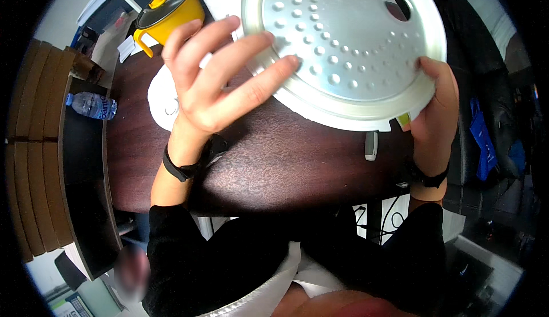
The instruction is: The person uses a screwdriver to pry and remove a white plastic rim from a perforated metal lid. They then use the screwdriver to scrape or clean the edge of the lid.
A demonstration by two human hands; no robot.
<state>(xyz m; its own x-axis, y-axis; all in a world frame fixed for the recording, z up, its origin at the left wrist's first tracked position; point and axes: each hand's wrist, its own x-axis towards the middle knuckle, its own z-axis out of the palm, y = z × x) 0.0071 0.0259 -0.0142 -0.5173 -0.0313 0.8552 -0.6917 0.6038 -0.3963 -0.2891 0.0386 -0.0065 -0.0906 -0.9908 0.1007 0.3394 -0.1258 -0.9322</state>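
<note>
A round appliance lid (366,60) is held up over the desk. Its metal underside is silvery and dimpled, with an oval hole near the right and a pale rim around it. My right hand (437,100) grips its right edge, with the thumb on the metal face. The fingers of my left hand (217,77) are spread, and some fingertips overlap the lid's lower left part; whether they press on it I cannot tell. Below and behind my left hand lies a white round piece (163,100), partly covered. Beyond the lid stands a white appliance (220,0), mostly hidden.
A yellow pot (171,22) with a dark lid stands at the far left of the dark wood desk (274,168). A small grey-white object (371,145) lies below the lid. Leftward are a water bottle (94,105) and brown boxes (34,145). A blue item (483,140) rests on black upholstery at right.
</note>
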